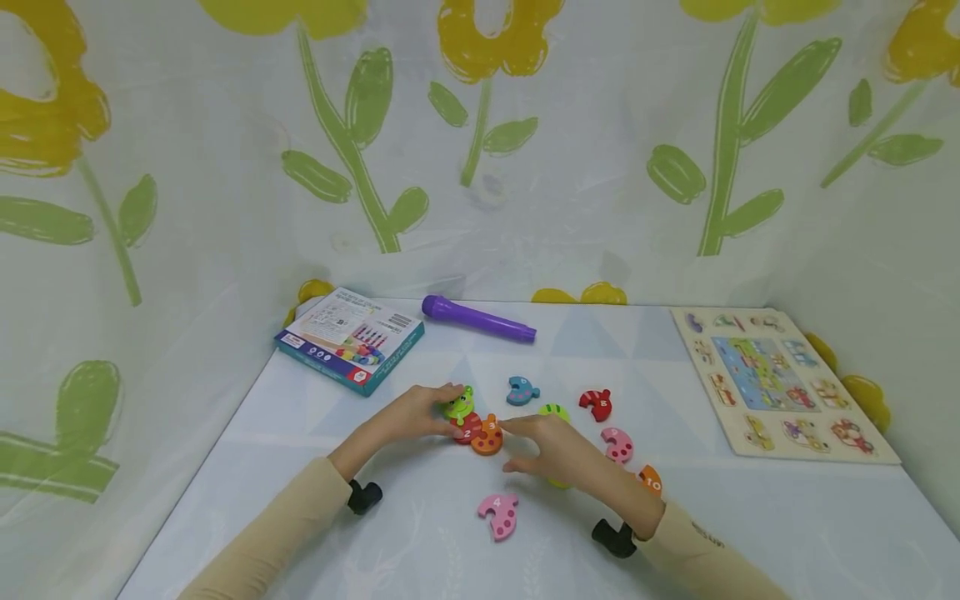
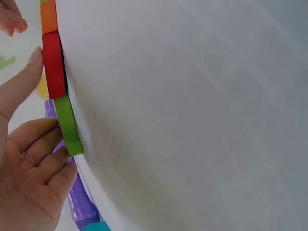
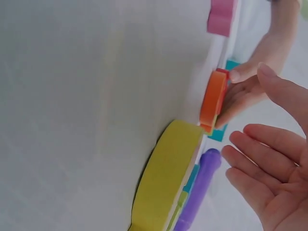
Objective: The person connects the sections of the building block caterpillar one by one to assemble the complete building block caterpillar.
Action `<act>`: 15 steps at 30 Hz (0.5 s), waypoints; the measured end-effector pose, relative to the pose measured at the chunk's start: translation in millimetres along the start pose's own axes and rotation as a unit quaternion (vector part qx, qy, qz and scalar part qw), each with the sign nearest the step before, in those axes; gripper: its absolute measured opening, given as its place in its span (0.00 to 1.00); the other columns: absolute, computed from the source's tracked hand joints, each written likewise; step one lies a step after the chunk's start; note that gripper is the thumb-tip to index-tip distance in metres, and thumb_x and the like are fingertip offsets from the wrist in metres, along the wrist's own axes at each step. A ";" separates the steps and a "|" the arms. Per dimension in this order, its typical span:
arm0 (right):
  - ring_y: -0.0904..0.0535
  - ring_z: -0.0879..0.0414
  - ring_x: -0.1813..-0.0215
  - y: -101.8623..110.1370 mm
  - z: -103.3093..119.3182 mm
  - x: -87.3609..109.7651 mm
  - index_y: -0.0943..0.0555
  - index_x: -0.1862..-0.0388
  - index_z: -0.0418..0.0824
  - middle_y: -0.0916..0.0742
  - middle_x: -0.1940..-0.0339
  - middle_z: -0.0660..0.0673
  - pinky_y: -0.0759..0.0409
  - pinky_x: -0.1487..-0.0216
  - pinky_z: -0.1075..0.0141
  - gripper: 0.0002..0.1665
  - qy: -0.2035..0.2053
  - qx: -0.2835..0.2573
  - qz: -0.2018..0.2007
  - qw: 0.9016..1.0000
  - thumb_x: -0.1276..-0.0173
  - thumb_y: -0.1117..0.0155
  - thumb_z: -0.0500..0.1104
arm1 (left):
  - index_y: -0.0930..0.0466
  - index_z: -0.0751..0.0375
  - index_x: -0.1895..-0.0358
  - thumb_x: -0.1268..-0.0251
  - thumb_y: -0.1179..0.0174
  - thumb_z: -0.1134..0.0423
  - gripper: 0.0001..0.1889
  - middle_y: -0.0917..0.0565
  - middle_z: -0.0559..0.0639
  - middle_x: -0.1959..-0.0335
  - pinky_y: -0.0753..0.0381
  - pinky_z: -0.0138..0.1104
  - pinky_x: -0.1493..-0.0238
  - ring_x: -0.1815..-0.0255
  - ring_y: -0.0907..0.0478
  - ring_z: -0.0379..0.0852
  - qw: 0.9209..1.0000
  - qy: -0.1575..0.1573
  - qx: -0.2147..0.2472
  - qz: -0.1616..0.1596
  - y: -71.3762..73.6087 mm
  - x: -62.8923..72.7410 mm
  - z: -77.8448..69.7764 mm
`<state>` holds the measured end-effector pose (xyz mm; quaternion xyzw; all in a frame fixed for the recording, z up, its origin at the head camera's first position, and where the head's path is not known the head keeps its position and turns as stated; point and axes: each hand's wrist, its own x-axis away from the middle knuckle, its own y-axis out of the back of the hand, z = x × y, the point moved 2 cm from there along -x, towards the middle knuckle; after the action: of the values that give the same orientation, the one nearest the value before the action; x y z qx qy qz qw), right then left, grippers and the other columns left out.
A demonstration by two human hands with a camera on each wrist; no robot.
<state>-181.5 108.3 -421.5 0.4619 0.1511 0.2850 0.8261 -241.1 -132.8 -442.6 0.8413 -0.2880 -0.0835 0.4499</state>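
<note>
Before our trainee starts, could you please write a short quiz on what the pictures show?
1. Fill in: the orange piece beside the red 2 piece bears the number ___.
2. True or false: the pink 4 piece touches the orange piece.
3. Whose fingers touch the green head piece: (a) the left hand's; (b) the right hand's?

Key: 1. 3. 2. False; it lies apart. 3. (a).
</note>
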 end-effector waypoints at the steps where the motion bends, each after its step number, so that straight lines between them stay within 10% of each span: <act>1: 0.23 0.49 0.39 0.0 -0.6 2.4 0.22 0.38 0.40 0.17 0.42 0.45 0.22 0.43 0.58 0.34 0.003 -0.001 -0.002 1.000 0.42 0.27 0.52 | 0.33 0.59 0.30 0.46 0.30 0.51 0.39 0.34 0.54 0.30 0.37 0.44 0.31 0.28 0.40 0.52 1.000 0.004 0.000 0.000 -0.5 -0.5 -0.3; 15: 0.22 0.51 0.39 -1.7 0.0 20.5 0.20 0.41 0.40 0.16 0.44 0.46 0.21 0.43 0.58 0.32 0.033 -0.047 0.026 0.998 0.42 0.27 0.52 | 0.33 0.56 0.30 0.47 0.28 0.55 0.39 0.35 0.56 0.30 0.39 0.47 0.30 0.28 0.40 0.53 1.000 0.027 0.010 0.012 2.8 -1.7 -2.5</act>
<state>-164.7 120.1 -422.7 0.4162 0.1529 0.3284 0.8340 -242.6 -131.2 -439.1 0.8439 -0.2865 -0.0524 0.4505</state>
